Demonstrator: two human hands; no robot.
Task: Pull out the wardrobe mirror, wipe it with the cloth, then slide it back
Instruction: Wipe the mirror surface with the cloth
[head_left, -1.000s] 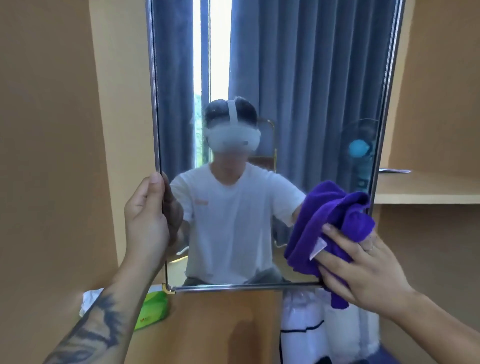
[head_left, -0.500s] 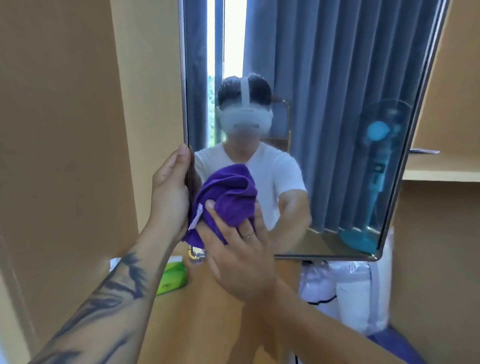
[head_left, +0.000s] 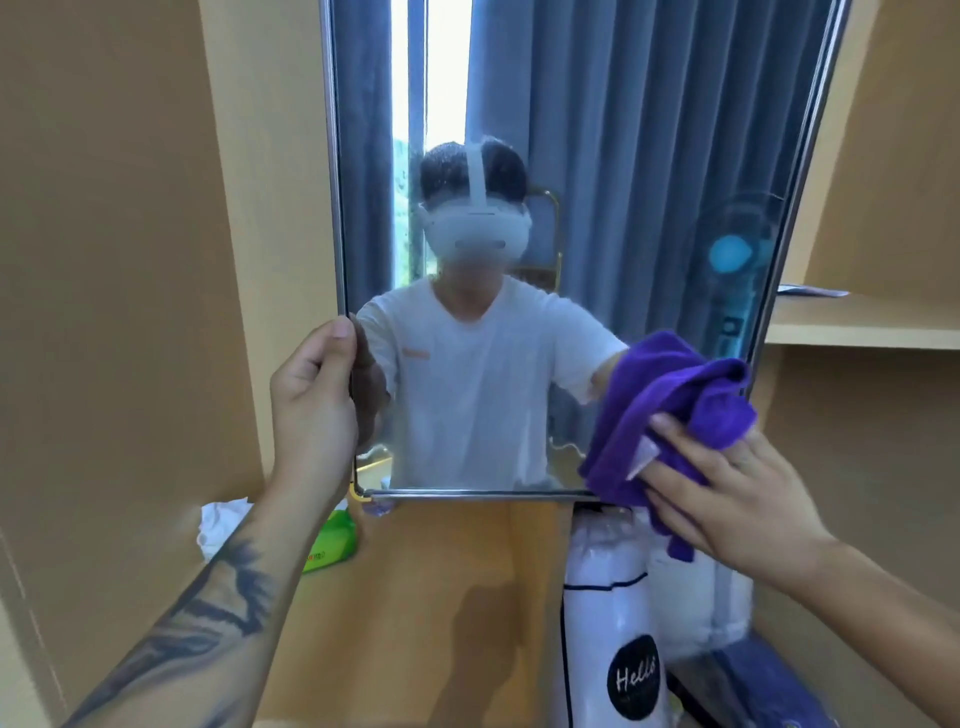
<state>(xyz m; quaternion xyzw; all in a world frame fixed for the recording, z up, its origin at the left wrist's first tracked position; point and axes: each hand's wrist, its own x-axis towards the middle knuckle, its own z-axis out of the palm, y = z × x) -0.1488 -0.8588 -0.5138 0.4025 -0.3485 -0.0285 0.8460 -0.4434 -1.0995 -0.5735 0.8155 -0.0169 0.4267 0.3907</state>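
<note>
Wardrobe interior (head_left: 130, 260) fills the frame: tan panels left and right, a shelf (head_left: 857, 332) at right-centre with a flat paper-like item on it that I cannot make out.

Mirror (head_left: 597, 182) takes up the centre and upper part of the frame, upright, metal-edged, its bottom rail crossing just below mid-frame. I see reflected in it grey-blue curtains, a strip of bright window, a fan at the right edge, and a person in a white T-shirt wearing a headset.

White bag (head_left: 613, 623) stands at lower centre-right, below the mirror's bottom right corner; a black round label reads "Hello".

Left hand (head_left: 314, 410), left of centre, grips the mirror's left edge low down: thumb on the near side, fingers curled round behind the frame. Forearm is tattooed, running in from lower left.

Right hand (head_left: 727, 499), right of centre, presses the cloth (head_left: 670, 395) flat against the glass at the mirror's lower right corner, fingers extended over it. Cloth is purple, bunched, with a small white tag; its lower end hangs past the bottom rail.

Green packet (head_left: 332, 543) and a crumpled white item (head_left: 221, 525) lie at lower left, partly behind the left forearm.
</note>
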